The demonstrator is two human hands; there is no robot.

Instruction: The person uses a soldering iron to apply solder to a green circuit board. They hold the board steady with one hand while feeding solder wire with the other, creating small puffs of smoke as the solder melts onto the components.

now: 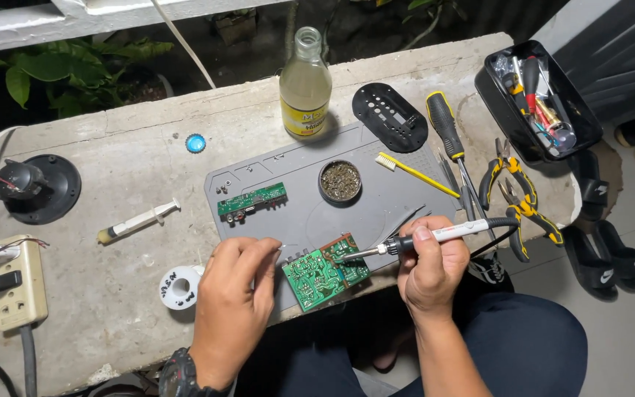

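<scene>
A green circuit board (316,275) lies at the near edge of a grey work mat (376,195). My right hand (429,270) grips a soldering iron (435,237) with a white handle; its metal tip touches the board's upper right part. My left hand (235,305) pinches a thin solder wire (279,246) whose end points toward the board. A white solder spool (178,287) sits just left of that hand. A second, narrower green board (251,200) rests on the mat's far left.
On the concrete ledge (134,154) stand a glass bottle (305,87), a tin of brass wool (340,181), a yellow toothbrush (414,173), a screwdriver (447,129), yellow-handled pliers (517,200), a black tool box (538,99), a syringe (140,220), a black speaker (34,187) and a power strip (18,283).
</scene>
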